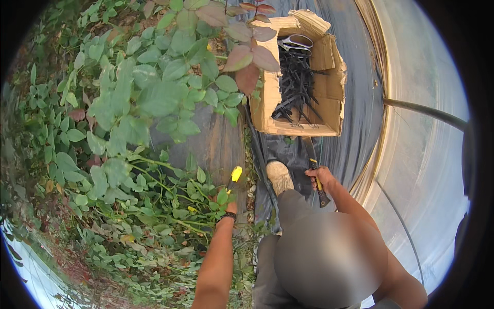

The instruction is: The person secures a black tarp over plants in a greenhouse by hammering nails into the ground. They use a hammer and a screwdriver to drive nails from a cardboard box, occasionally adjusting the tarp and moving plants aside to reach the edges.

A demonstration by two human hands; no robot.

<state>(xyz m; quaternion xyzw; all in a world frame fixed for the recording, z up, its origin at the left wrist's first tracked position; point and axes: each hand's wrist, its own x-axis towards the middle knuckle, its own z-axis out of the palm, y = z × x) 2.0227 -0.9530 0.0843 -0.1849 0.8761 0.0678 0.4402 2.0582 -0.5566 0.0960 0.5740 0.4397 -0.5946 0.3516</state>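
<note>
My right hand (324,179) is closed round the black-and-yellow handle of a hand saw (310,149). Its dark blade points away from me, toward the near side of a cardboard box. Low among the rose-like leaves, my left hand (231,205) is partly covered by foliage. A slim yellow-and-black tool (235,174) sticks up from it, yellow end outward; its kind is unclear. Green stems (164,165) run from the plants toward this hand. A dark band circles my left wrist.
The torn-edged cardboard box (329,110) holds many thin black plastic strips (297,77) and white-handled scissors (299,41). Dense bushes (128,92) fill the left. Black ground sheet (355,77) lies underfoot, with my shoe (279,176) on it. Clear plastic sheeting (422,154) walls the right.
</note>
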